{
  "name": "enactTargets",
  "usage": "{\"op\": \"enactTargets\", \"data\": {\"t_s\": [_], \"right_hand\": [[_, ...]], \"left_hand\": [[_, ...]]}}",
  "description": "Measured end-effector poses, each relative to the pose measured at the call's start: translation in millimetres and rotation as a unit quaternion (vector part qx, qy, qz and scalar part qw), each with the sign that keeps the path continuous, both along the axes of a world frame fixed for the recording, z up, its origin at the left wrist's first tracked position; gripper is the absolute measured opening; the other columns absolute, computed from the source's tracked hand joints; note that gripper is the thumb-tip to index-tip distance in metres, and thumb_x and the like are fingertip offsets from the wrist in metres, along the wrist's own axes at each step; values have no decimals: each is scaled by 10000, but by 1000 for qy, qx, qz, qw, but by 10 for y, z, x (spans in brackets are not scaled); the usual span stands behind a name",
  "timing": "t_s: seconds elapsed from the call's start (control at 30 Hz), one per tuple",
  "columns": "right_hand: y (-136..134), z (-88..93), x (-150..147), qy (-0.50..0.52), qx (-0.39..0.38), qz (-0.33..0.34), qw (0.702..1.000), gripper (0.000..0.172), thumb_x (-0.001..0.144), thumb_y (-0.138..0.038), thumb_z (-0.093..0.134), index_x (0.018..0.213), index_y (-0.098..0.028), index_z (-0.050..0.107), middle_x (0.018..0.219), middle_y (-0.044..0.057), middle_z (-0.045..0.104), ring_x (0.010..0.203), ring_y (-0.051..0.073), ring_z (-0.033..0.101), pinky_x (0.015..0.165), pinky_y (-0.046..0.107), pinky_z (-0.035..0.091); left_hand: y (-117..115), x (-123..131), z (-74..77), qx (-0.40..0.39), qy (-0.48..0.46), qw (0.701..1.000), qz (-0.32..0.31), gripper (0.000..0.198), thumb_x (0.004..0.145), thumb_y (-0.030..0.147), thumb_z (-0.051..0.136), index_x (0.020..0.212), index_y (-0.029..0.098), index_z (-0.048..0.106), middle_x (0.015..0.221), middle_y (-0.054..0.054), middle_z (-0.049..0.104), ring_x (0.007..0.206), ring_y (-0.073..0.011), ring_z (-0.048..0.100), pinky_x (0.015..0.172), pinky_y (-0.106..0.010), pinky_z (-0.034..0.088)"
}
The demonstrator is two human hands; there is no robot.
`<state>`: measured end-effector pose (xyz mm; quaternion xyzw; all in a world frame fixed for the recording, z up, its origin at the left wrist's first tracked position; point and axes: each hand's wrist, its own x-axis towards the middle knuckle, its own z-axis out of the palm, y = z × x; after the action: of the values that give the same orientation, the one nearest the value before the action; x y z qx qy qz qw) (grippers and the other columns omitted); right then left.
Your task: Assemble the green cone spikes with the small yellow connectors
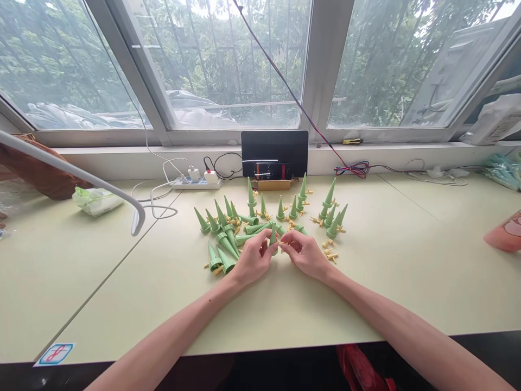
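In the middle of the head view, my left hand (256, 255) pinches a green plastic cone spike (273, 234), held point up. Close beside it my right hand (306, 254) grips a small yellow plastic valve (284, 244) between thumb and fingertips, right at the cone's side. Whether the valve touches the cone, I cannot tell. Around both hands lie several more green cones, some standing, like the tall one (250, 198), others on their sides, such as this cone (228, 244). Loose yellow valves (331, 255) are scattered to the right.
A phone (272, 171) leans on a small box before a dark tablet (274, 149) at the back. A power strip (197, 182) with cables stands to its left. A white curved bar (122, 198) reaches in from the left. A pink object (504, 233) lies far right.
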<state>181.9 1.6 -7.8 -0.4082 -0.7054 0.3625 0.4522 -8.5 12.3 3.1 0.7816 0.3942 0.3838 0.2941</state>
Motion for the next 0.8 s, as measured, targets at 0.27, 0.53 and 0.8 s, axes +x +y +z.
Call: {"op": "enactTargets", "data": {"t_s": [0.27, 0.53, 0.8], "right_hand": [[-22, 1, -10, -22, 6, -5, 1000, 155, 959, -342, 560, 984, -196, 605, 854, 36, 645, 572, 123, 523, 528, 268, 444], [-59, 55, -12, -64, 35, 2, 997, 160, 907, -240, 605, 1065, -215, 590, 889, 25, 664, 541, 110, 515, 551, 271, 473], [-10, -56, 26, -87, 54, -4, 995, 130, 942, -234, 596, 1071, -231, 610, 987, 50, 673, 646, 145, 567, 623, 305, 511]], "left_hand": [[-22, 19, 12, -2, -10, 1000, 18, 137, 982, 311, 514, 1018, 191, 567, 761, 16, 570, 572, -97, 446, 566, -243, 425], [-51, 14, 45, -42, -55, 997, 28, 187, 975, 357, 531, 1059, 193, 567, 776, 0, 596, 566, -111, 536, 515, -237, 409], [-68, 22, 34, -58, -79, 995, 36, 229, 959, 402, 560, 1051, 194, 582, 732, 0, 596, 571, -129, 591, 496, -236, 422]]}}
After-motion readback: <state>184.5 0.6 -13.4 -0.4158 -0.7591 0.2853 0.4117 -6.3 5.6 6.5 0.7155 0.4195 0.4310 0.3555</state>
